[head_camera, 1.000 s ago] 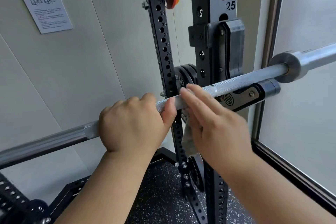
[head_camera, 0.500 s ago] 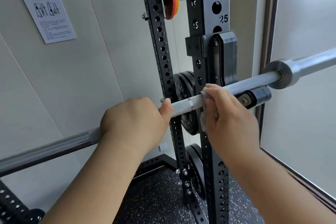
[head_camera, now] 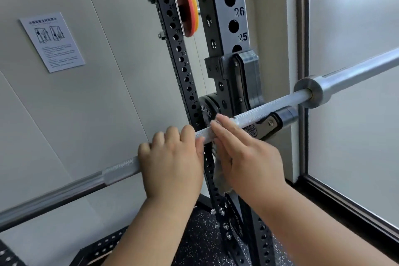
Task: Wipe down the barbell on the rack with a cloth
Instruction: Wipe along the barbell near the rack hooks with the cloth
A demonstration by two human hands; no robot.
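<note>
Two hands meet the barbell (head_camera: 269,107): left hand (head_camera: 172,164) curled around it, right hand (head_camera: 248,157) flat, pressing the cloth (head_camera: 220,176).

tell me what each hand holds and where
Left hand grips the barbell on its rough shaft; flat right hand presses the cloth against it.

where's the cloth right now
In the head view the cloth is under the right hand, pressed on the barbell just right of the left hand, its loose end hanging below the bar.
</note>
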